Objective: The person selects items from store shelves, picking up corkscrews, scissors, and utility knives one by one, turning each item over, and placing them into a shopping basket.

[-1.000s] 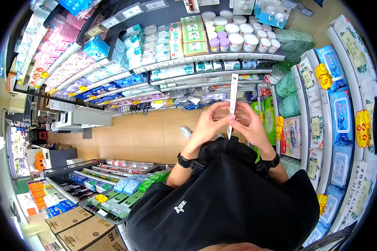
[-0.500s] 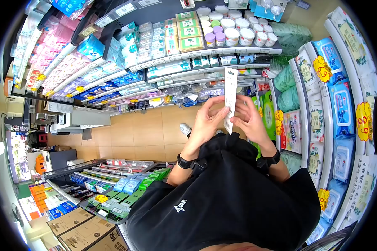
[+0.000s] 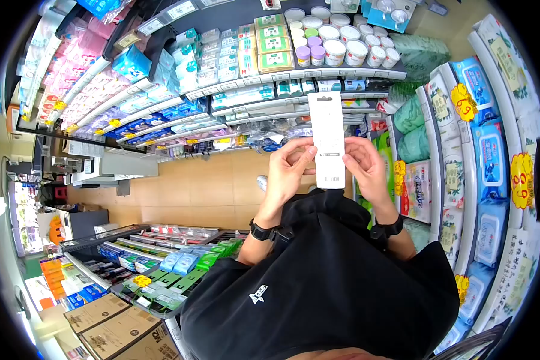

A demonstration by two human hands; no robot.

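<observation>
The white package sits between left fingers and right fingers, held by its lower side edges.

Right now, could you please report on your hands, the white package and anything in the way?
Left hand and right hand holding white package at its side edges. Broad printed side in view. Nothing else seen in the way.

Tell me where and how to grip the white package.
I'd pinch the white package by its long side edges, below the middle, left hand and right hand each from its own side: it's flat, narrow and upright, its broad face showing.
</observation>
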